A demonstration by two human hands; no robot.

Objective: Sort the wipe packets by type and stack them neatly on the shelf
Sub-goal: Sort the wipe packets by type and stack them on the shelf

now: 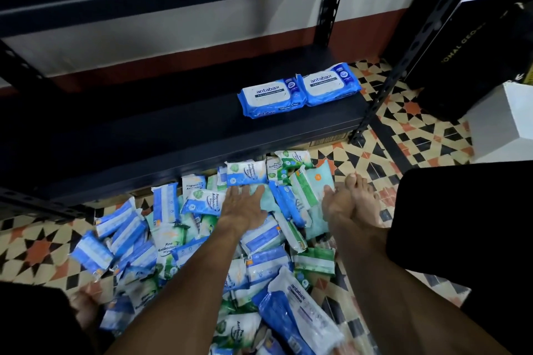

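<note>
Wipe packets (261, 239) heaped under flat left hand (243, 207)

Patterned tile floor (418, 130); pale wall (202, 29), perhaps red-skirted.

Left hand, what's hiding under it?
The left hand lies flat on the pile of packets. A pale green packet peeks out by the fingers. Whatever is right beneath the palm is covered.

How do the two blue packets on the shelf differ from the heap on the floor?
The shelf packets lie flat, side by side, labels up; the floor heap is jumbled, tilted and overlapping. The shelf packets are one blue Antabax type; the floor heap mixes blue and green kinds. Both are wipe packets.
</note>
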